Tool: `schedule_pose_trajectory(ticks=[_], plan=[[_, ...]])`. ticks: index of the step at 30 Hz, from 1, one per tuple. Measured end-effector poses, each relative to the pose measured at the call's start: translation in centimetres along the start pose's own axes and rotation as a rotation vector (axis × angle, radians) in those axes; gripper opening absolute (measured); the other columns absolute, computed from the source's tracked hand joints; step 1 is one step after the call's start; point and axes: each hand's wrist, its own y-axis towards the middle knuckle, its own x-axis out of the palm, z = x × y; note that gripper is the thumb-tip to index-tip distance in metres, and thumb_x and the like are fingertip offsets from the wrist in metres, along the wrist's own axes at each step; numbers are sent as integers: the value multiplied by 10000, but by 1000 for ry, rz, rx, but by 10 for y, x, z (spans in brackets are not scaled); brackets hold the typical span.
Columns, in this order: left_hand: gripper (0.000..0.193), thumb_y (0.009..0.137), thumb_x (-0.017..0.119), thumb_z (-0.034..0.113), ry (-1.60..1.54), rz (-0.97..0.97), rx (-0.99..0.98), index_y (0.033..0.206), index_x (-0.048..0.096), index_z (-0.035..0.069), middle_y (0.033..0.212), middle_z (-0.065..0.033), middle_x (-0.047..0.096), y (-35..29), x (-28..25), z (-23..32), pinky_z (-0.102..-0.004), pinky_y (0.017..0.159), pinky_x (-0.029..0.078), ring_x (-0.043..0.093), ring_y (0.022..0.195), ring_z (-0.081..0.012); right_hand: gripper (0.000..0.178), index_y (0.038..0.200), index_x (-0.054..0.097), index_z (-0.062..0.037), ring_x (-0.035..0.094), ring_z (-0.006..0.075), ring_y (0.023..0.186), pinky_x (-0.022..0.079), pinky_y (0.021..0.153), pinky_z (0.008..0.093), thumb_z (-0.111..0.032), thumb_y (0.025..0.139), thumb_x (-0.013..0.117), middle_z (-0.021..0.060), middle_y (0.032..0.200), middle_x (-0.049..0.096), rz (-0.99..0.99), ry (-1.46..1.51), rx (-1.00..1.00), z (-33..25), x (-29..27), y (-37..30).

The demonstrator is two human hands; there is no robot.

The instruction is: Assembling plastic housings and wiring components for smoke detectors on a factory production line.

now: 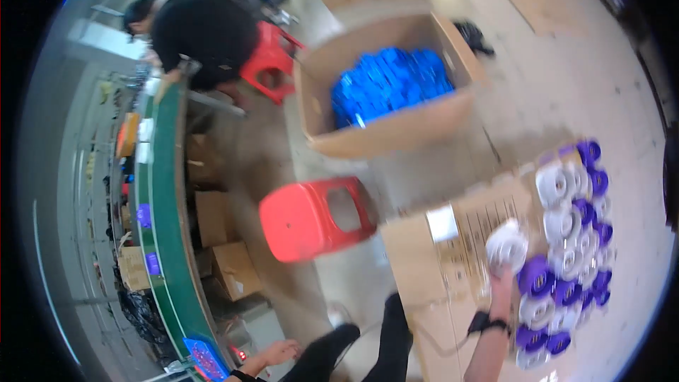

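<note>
Right hand [501,277]: fingers are closing around a white spool-like piece [507,244], holding it above printed cardboard [414,255]; the fingertips are partly hiding behind it. A dark wristband [488,324] is circling that wrist. A white paper square [443,223] is lying on the cardboard, left of the held piece.

Just right of the hand, similar pieces are standing crowded together, white spools [559,223] mixing with purple spools [536,279].

Left hand [283,351]: hanging low beside the dark-clad legs [327,355], fingers loosely extended, outline blurring. A blue tray [205,359] is sitting farther left, by the near end of a long green desk [170,191]. Purple pieces [144,215] are resting along that desk's far side.

Mid-floor: a red plastic stool [290,223]. Beyond it, an open carton [396,134] is holding a heap of blue packets [392,85]. Upper left, a co-worker in black [205,32] is sitting on another red stool [272,64] at the desk.
</note>
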Motion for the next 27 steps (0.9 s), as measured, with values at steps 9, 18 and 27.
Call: schedule_pose_trajectory(ticks=[9,18,27], plan=[[295,861,505,210,163,280,88,1082,613,46,887,-118,686,-45,-37,22,-341,803,519,676,828,-234,479,1286,496,-62,621,220,952,537,683,361,-223,853,622,110,1114,613,-354,-404,22,-48,242,-202],[405,936,537,313,-292,467,375,1261,500,73,1008,-64,641,-103,-116,-47,-294,706,513,612,817,-137,565,1265,482,45,613,269,981,495,812,363,-213,788,642,176,1126,619,-947,-1187,-235,7,417,-304],[568,874,644,315,-684,780,545,1329,414,64,1018,-110,629,-167,-245,-93,-304,722,522,617,856,-168,312,894,643,70,679,289,734,528,670,396,-176,708,597,224,718,650,-1182,-1544,-451,40,726,-490]])
